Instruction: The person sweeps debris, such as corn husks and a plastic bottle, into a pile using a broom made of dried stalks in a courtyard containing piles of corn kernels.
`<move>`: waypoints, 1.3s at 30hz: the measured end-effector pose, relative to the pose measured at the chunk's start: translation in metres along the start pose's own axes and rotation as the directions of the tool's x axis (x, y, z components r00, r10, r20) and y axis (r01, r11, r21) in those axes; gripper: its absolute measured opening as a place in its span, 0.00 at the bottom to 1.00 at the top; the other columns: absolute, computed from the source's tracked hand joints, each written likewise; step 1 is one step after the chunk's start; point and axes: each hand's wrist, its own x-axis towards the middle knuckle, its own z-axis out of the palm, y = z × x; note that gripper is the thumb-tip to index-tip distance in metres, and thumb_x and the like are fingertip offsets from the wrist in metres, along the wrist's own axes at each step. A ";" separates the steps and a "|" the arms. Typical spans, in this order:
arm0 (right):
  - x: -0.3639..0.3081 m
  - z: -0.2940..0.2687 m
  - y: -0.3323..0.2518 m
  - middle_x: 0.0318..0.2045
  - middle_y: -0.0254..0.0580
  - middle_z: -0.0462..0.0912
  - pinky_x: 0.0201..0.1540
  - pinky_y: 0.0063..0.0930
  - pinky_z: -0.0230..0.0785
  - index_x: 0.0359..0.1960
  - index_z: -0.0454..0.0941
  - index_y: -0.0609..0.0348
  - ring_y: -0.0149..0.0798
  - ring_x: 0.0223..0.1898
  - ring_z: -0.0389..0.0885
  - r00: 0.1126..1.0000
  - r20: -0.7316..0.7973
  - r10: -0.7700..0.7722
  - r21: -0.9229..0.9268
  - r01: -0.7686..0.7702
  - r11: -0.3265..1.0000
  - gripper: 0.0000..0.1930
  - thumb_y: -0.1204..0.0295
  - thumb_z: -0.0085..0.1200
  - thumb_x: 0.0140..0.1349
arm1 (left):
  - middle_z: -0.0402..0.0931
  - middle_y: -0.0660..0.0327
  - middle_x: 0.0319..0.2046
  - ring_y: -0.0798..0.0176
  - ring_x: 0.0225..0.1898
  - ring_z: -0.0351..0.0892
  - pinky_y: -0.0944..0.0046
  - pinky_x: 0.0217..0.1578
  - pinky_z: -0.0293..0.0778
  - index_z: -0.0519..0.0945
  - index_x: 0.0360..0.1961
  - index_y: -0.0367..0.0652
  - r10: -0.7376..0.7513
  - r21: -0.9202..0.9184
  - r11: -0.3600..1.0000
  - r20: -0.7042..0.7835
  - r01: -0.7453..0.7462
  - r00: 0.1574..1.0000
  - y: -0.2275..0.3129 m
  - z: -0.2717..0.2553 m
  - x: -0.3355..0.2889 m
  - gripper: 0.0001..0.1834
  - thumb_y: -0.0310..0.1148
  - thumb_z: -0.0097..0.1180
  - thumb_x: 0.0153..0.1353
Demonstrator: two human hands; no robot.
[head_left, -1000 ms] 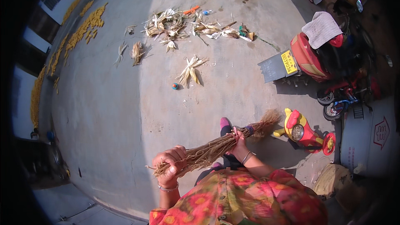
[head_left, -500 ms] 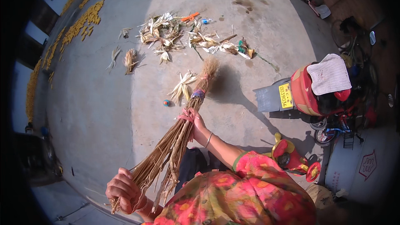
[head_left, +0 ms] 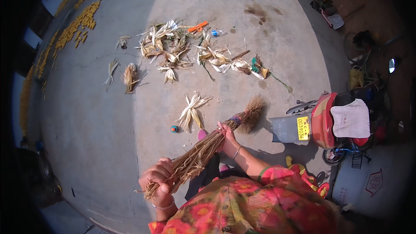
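Your left hand (head_left: 158, 177) is clenched around the stalk end of the twig broom (head_left: 193, 159) at lower center, while your right hand (head_left: 227, 140) wraps its bound neck (the bristles slant up and right). A strip of floor separates those bristles from the red scooter (head_left: 322, 123) at right. Concrete floor (head_left: 102, 134), part sunlit, stretches past strewn husks (head_left: 164, 31) toward yellow cobs (head_left: 81, 25) at upper left.

From my distant post, I hold the left hand (head_left: 156, 178) clenched, thumb uppermost, with the left forearm (head_left: 168, 213) short below it; the right hand (head_left: 227, 139) curls farther forward, its right forearm (head_left: 251, 161) (the longer one in view) slanting up and leftward.
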 end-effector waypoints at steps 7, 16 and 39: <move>0.055 0.196 0.026 0.23 0.43 0.79 0.27 0.37 0.73 0.32 0.73 0.58 0.41 0.22 0.77 0.985 0.053 0.164 -0.284 -0.142 0.948 0.21 0.51 0.41 0.61 | 0.55 0.69 0.14 0.70 0.19 0.53 0.63 0.33 0.54 0.61 0.17 0.49 0.240 0.150 0.962 -0.080 -0.227 0.967 0.045 -0.065 0.095 0.14 0.33 0.53 0.52; 0.037 0.243 -0.115 0.26 0.44 0.81 0.28 0.34 0.76 0.34 0.75 0.61 0.41 0.23 0.79 0.990 -0.040 -0.131 -0.231 0.119 0.966 0.22 0.52 0.43 0.62 | 0.55 0.71 0.13 0.71 0.19 0.54 0.63 0.35 0.54 0.60 0.16 0.52 0.202 -0.202 0.961 0.034 -0.191 0.979 -0.020 -0.046 0.209 0.14 0.33 0.50 0.53; 0.170 0.143 -0.464 0.21 0.40 0.78 0.23 0.35 0.72 0.29 0.68 0.51 0.40 0.22 0.78 0.987 -0.070 -0.147 -0.077 0.142 0.987 0.15 0.54 0.40 0.63 | 0.62 0.66 0.17 0.68 0.21 0.58 0.61 0.36 0.58 0.66 0.22 0.45 -0.138 0.104 0.985 -0.007 0.138 0.990 -0.279 0.295 0.376 0.11 0.34 0.55 0.55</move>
